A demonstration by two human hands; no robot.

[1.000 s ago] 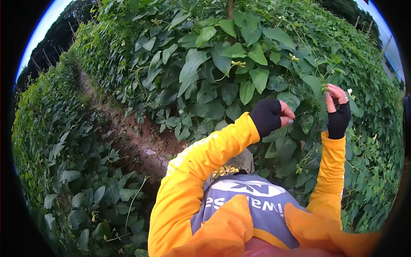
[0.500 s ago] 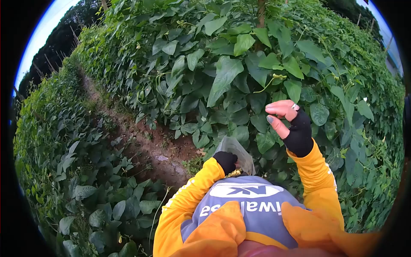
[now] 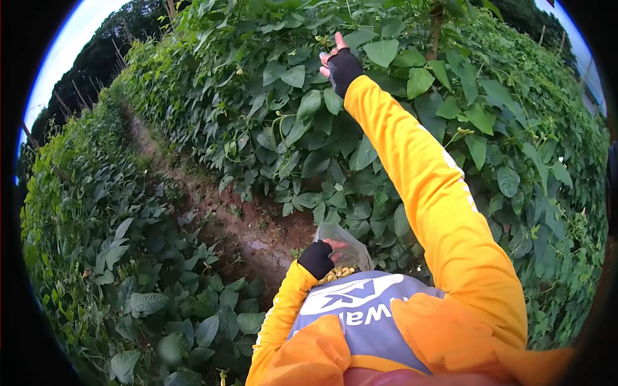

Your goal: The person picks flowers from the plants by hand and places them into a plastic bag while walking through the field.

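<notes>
Since half a second ago, the right hand [image 3: 340,63] has been moved from in front of the chest up to the vines [image 3: 309,106], which are split by a dirt path [image 3: 248,235]. The right hand's fingers are held parted beside a bud [image 3: 321,40], contact being unclear; the left hand [image 3: 319,258] is half curled at the mouth of the bag [image 3: 354,246], its grip partly hidden, with yellow pieces [image 3: 337,273] heaped inside.

- Near: left hand [image 3: 319,258] at a clear bag [image 3: 353,249] with yellow pieces [image 3: 338,273] inside
- Far: right hand [image 3: 341,63], fingers [image 3: 339,41] parted, against leafy vines [image 3: 381,53]
- Left: bare soil path [image 3: 254,239] between plants [image 3: 147,303]
</notes>
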